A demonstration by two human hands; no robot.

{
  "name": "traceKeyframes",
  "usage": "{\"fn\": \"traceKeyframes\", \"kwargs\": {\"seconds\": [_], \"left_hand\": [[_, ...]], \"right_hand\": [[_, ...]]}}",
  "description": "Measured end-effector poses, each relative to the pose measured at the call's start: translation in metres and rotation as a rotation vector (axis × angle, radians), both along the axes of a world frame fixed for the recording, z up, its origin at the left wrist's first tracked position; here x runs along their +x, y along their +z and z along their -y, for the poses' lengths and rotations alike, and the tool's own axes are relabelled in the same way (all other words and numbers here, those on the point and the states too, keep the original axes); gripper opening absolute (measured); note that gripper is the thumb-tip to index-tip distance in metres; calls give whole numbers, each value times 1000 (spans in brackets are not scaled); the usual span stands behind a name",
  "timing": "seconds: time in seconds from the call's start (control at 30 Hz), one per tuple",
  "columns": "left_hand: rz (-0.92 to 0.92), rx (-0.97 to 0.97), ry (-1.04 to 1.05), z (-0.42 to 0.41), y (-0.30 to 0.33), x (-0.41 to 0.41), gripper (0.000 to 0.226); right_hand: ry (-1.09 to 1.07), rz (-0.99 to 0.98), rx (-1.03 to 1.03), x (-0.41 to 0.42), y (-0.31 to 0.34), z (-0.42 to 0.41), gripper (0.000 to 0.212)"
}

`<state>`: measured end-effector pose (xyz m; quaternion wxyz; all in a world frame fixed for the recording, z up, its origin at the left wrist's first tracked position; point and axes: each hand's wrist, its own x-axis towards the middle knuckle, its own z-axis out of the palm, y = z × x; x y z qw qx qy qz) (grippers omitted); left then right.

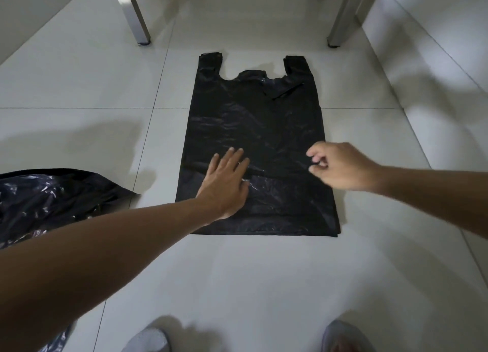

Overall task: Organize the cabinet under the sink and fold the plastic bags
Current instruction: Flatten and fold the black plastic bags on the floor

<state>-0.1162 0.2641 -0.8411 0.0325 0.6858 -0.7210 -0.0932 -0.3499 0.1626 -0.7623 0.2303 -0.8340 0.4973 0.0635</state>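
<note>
Flat black plastic T-shirt bag (253, 130): spread on white tiled floor (79, 87), handles far, ready for folding | left hand (227, 182): straight fingers press it flat | right hand (340, 167): loosely curled above, holding nothing | crumpled black bags (47, 196): left, waiting

arms: both bare to the frame edge, no sleeves showing
left hand (227, 182): no glove
right hand (343, 167): no glove
feet: grey slippers (148, 338) at 6 o'clock
</note>
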Motion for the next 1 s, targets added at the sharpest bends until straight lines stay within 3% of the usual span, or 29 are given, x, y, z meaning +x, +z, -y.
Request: {"fn": "traceKeyframes", "kwargs": {"seconds": [0.1, 0.23, 0.33, 1.0], "left_hand": [[114, 57, -95, 9, -18, -5, 59], [180, 157, -99, 12, -41, 2, 70], [188, 151, -75, 11, -54, 22, 78], [153, 90, 255, -4, -64, 83, 87]], "right_hand": [[28, 107, -72, 31, -51, -17, 46], [196, -97, -216, 48, -106, -37, 66], [195, -190, -248, 35, -127, -31, 72], [-97, -222, -259, -9, -141, -19, 85]]}}
